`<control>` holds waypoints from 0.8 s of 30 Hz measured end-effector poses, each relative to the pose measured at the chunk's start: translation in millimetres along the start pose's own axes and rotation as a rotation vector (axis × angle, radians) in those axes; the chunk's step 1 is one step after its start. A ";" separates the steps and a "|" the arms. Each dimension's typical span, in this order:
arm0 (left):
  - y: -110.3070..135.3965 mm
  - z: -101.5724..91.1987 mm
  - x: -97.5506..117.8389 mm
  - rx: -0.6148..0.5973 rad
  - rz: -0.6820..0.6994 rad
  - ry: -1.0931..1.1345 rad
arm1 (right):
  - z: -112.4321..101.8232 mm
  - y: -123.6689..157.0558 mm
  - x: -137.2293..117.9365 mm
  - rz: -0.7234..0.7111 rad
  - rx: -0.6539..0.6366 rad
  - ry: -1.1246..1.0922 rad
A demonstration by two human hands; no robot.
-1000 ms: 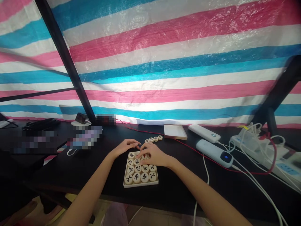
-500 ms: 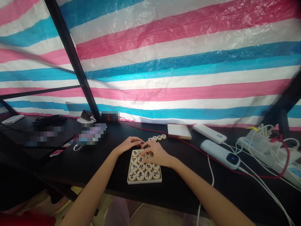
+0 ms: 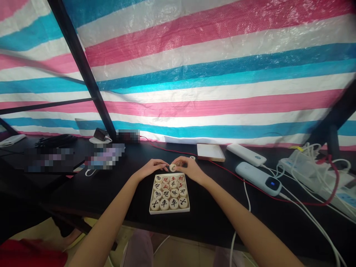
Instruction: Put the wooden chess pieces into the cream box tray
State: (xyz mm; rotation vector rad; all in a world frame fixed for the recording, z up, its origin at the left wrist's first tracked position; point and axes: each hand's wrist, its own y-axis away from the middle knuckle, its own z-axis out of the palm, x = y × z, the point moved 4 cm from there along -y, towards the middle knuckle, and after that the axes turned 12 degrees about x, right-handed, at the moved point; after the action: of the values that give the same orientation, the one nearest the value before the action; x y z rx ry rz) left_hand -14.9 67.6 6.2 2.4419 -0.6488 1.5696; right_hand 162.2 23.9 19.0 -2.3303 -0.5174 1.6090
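Note:
A shallow pale wooden tray (image 3: pixel 150 212) lies on the black table, filled with several round chess pieces marked in black and red. Just behind the tray, my right hand (image 3: pixel 188 168) pinches one round chess piece (image 3: pixel 172 167) at its fingertips. My left hand (image 3: pixel 152 167) rests curled on the table by the tray's far left corner, its fingertips almost meeting the held piece. One more loose piece (image 3: pixel 192 158) shows behind my right hand.
The tray's lid (image 3: pixel 210 152) lies behind to the right. Two white power banks (image 3: pixel 258 178) (image 3: pixel 246 154), a power strip (image 3: pixel 311 172) and red and white cables fill the right side. A striped tarp hangs behind. Dark items sit at the far left.
My right hand lifted off the tray and moved back behind it, now holding one piece. The tray's top row, covered before, now shows red-marked pieces. The left hand stayed put.

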 end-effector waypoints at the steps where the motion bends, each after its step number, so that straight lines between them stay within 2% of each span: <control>1: -0.2 0.4 -0.1 -0.007 0.005 0.000 | -5.8 -3.1 8.0 0.033 0.051 0.021; 3: -0.6 0.7 -0.1 -0.012 0.013 -0.007 | -14.8 -6.1 22.4 0.093 0.119 0.098; 6: -0.7 0.2 0.0 -0.007 0.015 -0.023 | -19.1 -4.8 32.9 0.122 0.114 0.258; 13: 0.8 0.1 2.1 -0.013 0.024 -0.015 | -17.2 0.6 25.8 0.032 0.122 0.557; 19: -0.8 0.1 -1.3 -0.013 0.021 -0.007 | -15.4 2.0 26.1 0.008 0.134 0.611; 24: -1.0 0.0 -1.4 -0.014 0.017 -0.012 | -19.5 0.1 29.8 0.080 0.070 0.510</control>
State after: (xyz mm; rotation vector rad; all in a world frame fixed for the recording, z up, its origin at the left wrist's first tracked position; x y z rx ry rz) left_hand -15.0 68.8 5.1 2.4437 -0.6823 1.5530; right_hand 190.0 36.5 0.8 -2.5974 -0.2497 0.9742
